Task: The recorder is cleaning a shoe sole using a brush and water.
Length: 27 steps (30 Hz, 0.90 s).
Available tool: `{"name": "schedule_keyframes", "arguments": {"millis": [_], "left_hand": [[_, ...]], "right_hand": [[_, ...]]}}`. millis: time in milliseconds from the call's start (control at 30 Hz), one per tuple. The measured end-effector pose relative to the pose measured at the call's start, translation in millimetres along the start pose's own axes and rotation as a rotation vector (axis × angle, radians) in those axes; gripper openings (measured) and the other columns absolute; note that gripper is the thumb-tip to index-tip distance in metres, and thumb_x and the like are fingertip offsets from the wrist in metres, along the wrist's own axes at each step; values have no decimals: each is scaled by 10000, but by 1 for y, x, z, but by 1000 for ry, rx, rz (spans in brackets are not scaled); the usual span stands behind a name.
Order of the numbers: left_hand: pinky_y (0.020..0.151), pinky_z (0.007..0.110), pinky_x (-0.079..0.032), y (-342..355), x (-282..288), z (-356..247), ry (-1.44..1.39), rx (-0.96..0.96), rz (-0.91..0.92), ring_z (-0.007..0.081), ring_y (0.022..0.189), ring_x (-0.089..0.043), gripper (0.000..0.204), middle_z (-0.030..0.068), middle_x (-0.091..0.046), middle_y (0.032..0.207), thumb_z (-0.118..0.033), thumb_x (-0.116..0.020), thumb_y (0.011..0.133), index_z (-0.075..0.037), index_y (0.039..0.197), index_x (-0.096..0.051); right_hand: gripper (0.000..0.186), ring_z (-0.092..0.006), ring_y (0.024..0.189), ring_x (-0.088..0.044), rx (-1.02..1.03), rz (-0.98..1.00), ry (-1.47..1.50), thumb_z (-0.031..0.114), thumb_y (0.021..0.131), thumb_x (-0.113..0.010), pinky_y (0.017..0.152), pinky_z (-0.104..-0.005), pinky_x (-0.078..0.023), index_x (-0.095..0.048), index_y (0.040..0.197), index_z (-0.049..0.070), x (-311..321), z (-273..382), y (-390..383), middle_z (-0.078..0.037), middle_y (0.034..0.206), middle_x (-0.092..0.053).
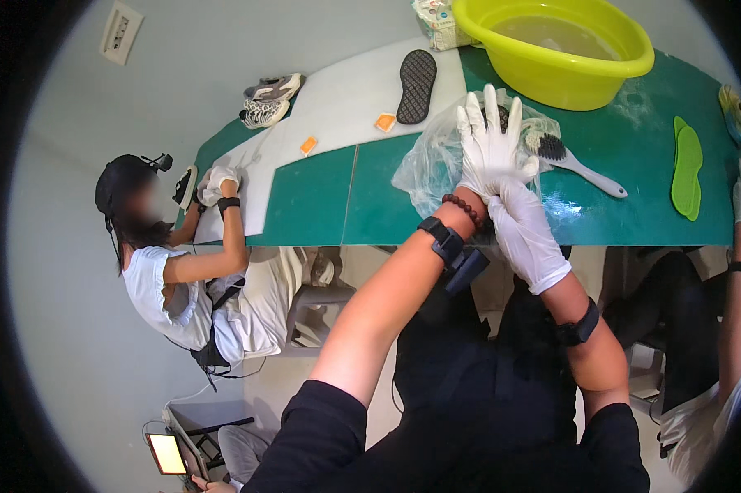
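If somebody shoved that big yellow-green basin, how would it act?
The basin would likely feel heavy for a plastic-looking tub, since cloudy liquid lies in it. A quick push could well make that liquid slosh, as the top is wide open. It seems unlikely to roll, standing upright on the green tabletop.

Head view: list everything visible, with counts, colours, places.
Table: one, green, centre
Sheeting: count unclear, white, table's left
Washbasin: one, lime, upper right
Package: one, mostly white, beside washbasin
Shoe sole: one, black, on sheeting
Sachets: two, orange, on sheeting
Plastic bag: one, clear, centre
Scrub brush: one, white, black, right of centre
Insoles: apparently two, green, table's right
Shoes: several, mixed colours, table's ends
People: three, varied clothing, both sides
Screen: one, yellowish, lower left
Left hand: one, white-gloved, centre
Right hand: one, white-gloved, left wrist
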State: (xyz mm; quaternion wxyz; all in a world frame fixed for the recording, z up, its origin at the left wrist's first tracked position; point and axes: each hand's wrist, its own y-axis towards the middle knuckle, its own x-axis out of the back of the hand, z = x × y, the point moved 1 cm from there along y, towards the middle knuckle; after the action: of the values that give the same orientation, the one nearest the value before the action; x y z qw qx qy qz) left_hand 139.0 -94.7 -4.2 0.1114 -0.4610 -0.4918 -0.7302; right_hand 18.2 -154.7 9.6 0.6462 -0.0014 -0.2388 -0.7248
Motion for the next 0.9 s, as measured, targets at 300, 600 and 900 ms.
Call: {"name": "schedule_keyframes", "arguments": {"millis": [300,600,900], "left_hand": [[1182,673,-96,11,39,6,-55,32,-27,581,1449,-216,807,328,-225,1608,-549,-642,824,-115,1490,-499],[942,326,-489,4,98,12,-1900,834,-179,233,1155,-543,720,170,-417,1470,-464,-560,999,-114,1576,-310],[987,487,-516,-11,125,15,-2109,1014,-423,346,1303,-522,677,269,-410,1499,-416,-543,970,-76,1501,-298]], "right_hand": [[105,-399,875,-600,110,168,-35,31,907,-553,810,-415,-489,-611,983,-12,16,31,-6,-216,907,-590],[319,-117,627,-535,72,-58,92,58,844,-736,599,-263,-468,-646,1149,32,29,55,-34,-68,952,-628],[411,-217,612,-613,347,-34,-9,225,833,-810,562,-312,-504,-648,1182,80,19,65,-42,-82,992,-667]]}}
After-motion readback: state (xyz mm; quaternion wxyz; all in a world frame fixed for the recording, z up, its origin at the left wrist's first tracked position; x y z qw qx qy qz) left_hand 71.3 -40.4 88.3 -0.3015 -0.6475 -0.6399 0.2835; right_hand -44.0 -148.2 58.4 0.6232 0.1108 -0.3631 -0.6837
